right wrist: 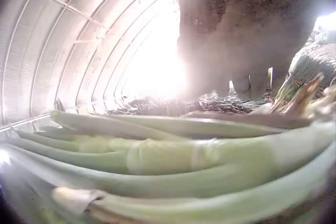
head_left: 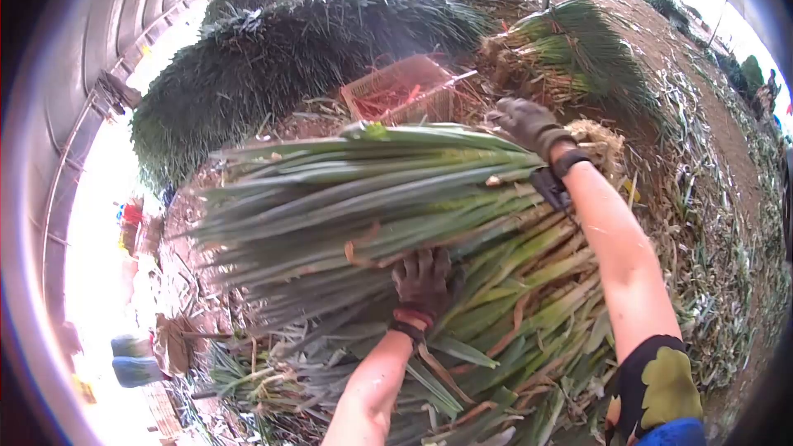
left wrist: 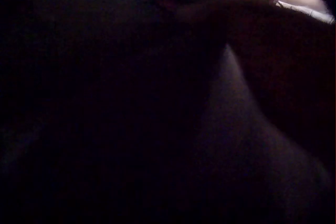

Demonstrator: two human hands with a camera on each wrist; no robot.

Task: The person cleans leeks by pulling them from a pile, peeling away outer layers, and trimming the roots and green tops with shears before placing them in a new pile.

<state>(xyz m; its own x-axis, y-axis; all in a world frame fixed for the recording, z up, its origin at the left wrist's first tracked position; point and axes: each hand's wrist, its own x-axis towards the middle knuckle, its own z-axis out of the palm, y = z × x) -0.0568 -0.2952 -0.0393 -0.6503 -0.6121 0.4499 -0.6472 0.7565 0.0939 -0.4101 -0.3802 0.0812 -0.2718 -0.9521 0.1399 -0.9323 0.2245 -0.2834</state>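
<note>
A thick bundle of long green onions point(head_left: 388, 169) lies across the heap in the head view, leaves left and pale stalks right. Against its near edge, my gloved left hand point(head_left: 424, 281) presses with fingers extended. My gloved right hand point(head_left: 529, 124) is over the far side, near the stalk ends. In the right wrist view, the dark glove point(right wrist: 241, 40) is above the pale stalks point(right wrist: 173, 155), with no stalk in its grasp. Beneath the bundle spread more onions point(head_left: 529, 314) with yellowed leaves. The left wrist view is almost black.
Behind the bundle stands a red plastic crate point(head_left: 396, 91) with red strips inside. A long pile of onions point(head_left: 306, 49) rises at the back left, and another stack point(head_left: 578, 49) sits at the back right. Leaf scraps point(head_left: 719, 281) litter the ground on the right.
</note>
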